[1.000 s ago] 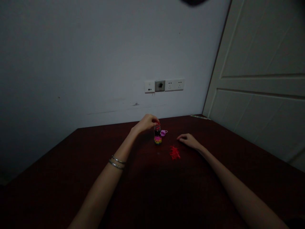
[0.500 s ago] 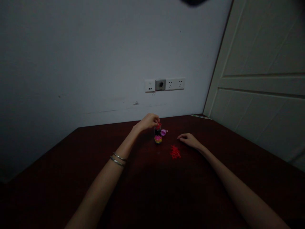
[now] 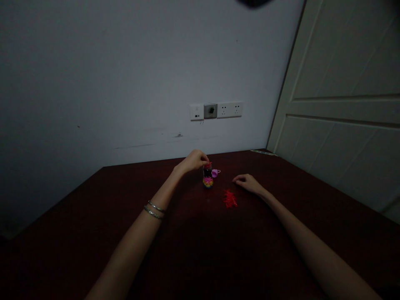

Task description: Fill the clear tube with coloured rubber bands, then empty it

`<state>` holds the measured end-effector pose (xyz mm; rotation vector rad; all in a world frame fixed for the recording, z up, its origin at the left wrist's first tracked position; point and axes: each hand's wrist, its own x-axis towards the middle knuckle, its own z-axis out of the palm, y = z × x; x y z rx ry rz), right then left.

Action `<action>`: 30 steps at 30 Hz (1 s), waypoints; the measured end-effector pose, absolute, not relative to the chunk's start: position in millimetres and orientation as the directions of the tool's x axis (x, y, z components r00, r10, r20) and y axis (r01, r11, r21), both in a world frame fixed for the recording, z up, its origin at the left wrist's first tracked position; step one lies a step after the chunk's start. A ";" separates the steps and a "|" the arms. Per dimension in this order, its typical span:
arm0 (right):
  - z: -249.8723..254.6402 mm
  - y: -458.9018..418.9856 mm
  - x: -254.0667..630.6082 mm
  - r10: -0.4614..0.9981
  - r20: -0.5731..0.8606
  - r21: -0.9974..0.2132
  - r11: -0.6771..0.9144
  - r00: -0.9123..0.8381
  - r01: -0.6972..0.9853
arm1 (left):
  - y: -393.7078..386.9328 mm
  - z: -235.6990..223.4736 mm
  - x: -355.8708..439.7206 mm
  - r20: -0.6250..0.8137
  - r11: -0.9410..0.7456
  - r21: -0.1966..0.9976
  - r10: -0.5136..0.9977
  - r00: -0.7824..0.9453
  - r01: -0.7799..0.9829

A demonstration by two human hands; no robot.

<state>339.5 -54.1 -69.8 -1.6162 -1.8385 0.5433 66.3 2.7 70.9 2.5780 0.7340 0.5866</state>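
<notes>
A small clear jar (image 3: 208, 182) stands upright on the dark red table, with yellow, green, pink and dark layers inside. My left hand (image 3: 196, 159) is over its mouth, fingers pinched on thin red strands (image 3: 208, 165) that look like small rubber bands. Whether these strands lie inside the mouth or on the rim I cannot tell. Just right of the jar lies a pink cap with a loop (image 3: 215, 173). My right hand (image 3: 248, 183) rests on the table, fingers loosely stretched and holding nothing visible. Near it is a loose pile of red rubber bands (image 3: 230, 199).
Behind the table (image 3: 187, 250) rises a pale wall (image 3: 140, 83) with a row of sockets and a switch (image 3: 216, 111). A panelled white door (image 3: 337, 108) stands at the right. A thin pale strip (image 3: 264, 153) lies near the table's back right corner.
My left hand stays at the jar mouth, its fingers shifting slightly over the red strands. My right hand, the cap and the pile keep their places.
</notes>
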 end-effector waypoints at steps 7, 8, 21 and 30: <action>-69.0 -55.2 338.5 0.984 0.172 -0.670 0.148 -0.042 0.727 | 0.6 74.2 66.1 0.273 -0.775 0.460 0.587 0.762 0.433; -68.8 -55.6 338.3 0.984 0.173 -0.668 0.150 -0.045 0.729 | 0.8 74.2 65.9 0.271 -0.776 0.465 0.583 0.766 0.426; -68.4 -56.6 336.5 0.981 0.189 -0.655 0.159 -0.043 0.739 | 0.6 72.0 55.6 0.471 -0.695 0.602 0.706 0.528 0.392; -45.6 -66.9 331.1 0.984 0.064 -0.724 0.160 -0.166 0.671 | 6.7 36.7 50.5 0.535 -0.588 0.740 0.809 0.244 0.327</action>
